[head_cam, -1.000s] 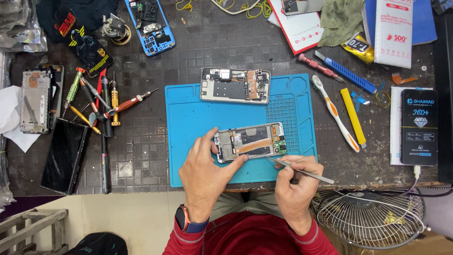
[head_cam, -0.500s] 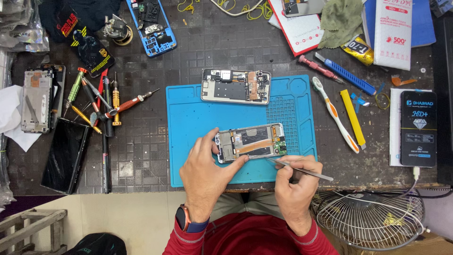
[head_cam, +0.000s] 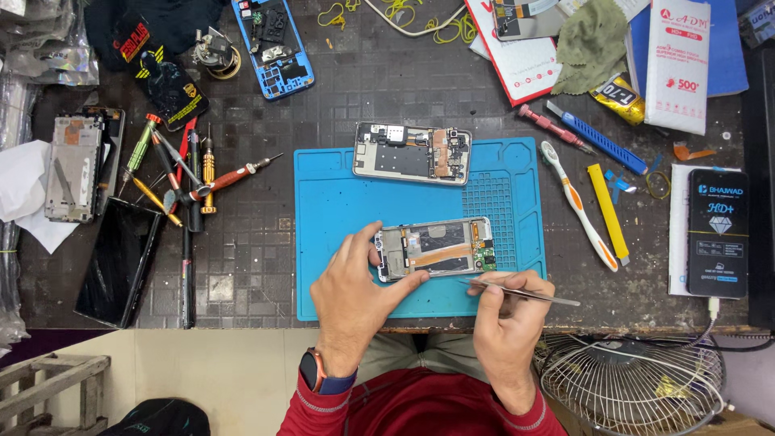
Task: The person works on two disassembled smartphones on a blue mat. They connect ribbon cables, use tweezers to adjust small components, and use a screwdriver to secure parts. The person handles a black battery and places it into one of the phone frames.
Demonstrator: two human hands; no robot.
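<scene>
A dark tiled tabletop [head_cam: 339, 105] is pretty cluttered: a blue mat [head_cam: 339, 210] is laid under the hands, screwdrivers [head_cam: 182, 173] scattered left of them, a toothbrush [head_cam: 577, 206] right.

White red-printed box [head_cam: 676, 64] top right; black screen package [head_cam: 718, 232] right.

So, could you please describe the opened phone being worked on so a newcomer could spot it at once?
Find the blue mat at the middle of the dark bench. Two opened phones lie on it; take the nearer opened phone, at the mat's front. Unlike the farther phone, the left hand steadies it and the right hand holds tweezers beside it.
</scene>
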